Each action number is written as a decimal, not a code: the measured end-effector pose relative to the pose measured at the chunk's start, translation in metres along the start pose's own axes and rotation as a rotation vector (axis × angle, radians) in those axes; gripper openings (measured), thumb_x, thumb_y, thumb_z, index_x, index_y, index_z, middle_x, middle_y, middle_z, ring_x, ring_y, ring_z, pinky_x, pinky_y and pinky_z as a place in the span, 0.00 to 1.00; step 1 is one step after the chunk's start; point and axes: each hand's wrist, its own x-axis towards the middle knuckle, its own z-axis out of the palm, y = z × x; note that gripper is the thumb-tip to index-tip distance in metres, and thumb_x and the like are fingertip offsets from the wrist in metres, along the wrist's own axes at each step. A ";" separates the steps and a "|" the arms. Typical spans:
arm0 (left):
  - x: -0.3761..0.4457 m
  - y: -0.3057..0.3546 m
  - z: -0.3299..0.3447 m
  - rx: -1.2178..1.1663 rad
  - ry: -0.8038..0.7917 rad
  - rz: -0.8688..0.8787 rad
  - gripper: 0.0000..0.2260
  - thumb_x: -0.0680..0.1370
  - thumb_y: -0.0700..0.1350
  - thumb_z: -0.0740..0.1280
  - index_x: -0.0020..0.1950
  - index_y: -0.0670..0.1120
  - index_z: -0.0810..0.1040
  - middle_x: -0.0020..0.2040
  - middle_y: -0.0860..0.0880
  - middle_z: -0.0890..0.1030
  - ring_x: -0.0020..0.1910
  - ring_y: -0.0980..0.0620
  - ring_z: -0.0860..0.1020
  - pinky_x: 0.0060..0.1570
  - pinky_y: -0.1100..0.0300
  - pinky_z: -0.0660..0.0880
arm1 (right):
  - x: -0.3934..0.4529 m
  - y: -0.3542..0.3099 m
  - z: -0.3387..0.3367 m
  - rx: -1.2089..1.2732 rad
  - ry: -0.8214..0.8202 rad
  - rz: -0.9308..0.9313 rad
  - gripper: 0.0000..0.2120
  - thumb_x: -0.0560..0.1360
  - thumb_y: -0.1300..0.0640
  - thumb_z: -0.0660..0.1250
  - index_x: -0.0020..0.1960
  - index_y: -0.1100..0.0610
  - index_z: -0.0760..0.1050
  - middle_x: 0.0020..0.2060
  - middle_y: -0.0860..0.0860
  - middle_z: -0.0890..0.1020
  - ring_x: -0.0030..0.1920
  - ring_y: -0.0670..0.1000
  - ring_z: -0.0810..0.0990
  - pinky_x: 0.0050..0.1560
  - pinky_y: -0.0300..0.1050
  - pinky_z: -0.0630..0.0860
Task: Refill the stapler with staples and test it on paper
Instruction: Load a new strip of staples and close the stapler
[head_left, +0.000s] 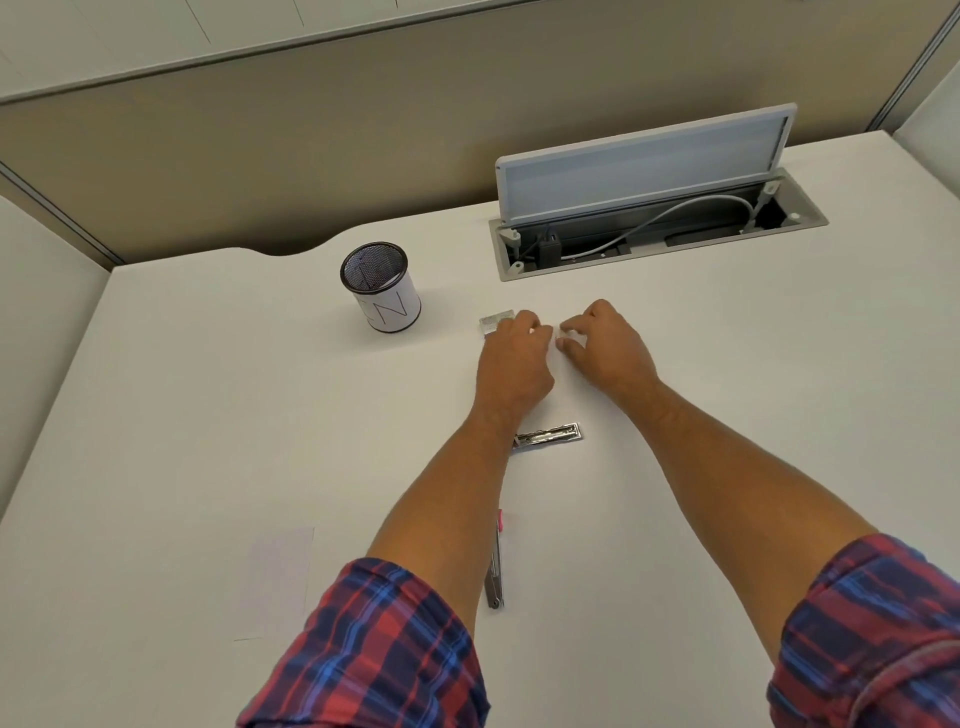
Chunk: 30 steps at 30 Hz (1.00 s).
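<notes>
My left hand (514, 364) and my right hand (608, 345) are stretched out side by side on the white desk (208, 415), fingertips curled and almost meeting. A small silver block of staples (495, 321) lies at the left hand's fingertips, partly covered by them. Whether either hand pinches anything is too small to make out. The stapler lies open behind my wrists. Its metal staple channel (553, 433) shows by the left forearm. A slim metal arm with a pink tip (496, 569) lies nearer me. A faint sheet of paper (280, 566) lies at the near left.
A mesh pen cup (382, 288) with a white wrap stands to the left of the hands. Behind them, a cable box (660, 228) sunk in the desk has its lid raised and a grey cable inside. A beige partition runs along the back.
</notes>
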 end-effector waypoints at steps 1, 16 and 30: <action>-0.001 0.003 0.003 -0.002 -0.021 0.012 0.13 0.72 0.37 0.68 0.56 0.42 0.83 0.56 0.44 0.80 0.51 0.41 0.78 0.47 0.50 0.76 | 0.000 -0.001 0.000 -0.018 -0.004 -0.005 0.15 0.81 0.50 0.67 0.64 0.55 0.81 0.60 0.54 0.76 0.57 0.56 0.79 0.57 0.52 0.77; -0.005 -0.036 -0.006 0.117 -0.232 -0.126 0.33 0.74 0.39 0.65 0.79 0.45 0.62 0.80 0.46 0.61 0.79 0.46 0.60 0.68 0.49 0.68 | -0.006 -0.018 0.011 -0.164 -0.039 -0.207 0.13 0.82 0.53 0.65 0.62 0.54 0.83 0.60 0.52 0.80 0.60 0.54 0.77 0.55 0.50 0.77; -0.022 -0.028 -0.016 0.015 -0.108 -0.101 0.27 0.77 0.42 0.66 0.77 0.48 0.67 0.78 0.50 0.67 0.77 0.50 0.64 0.69 0.49 0.68 | -0.007 -0.045 0.001 -0.131 -0.067 -0.088 0.09 0.77 0.61 0.67 0.57 0.57 0.79 0.51 0.53 0.83 0.52 0.54 0.80 0.52 0.47 0.77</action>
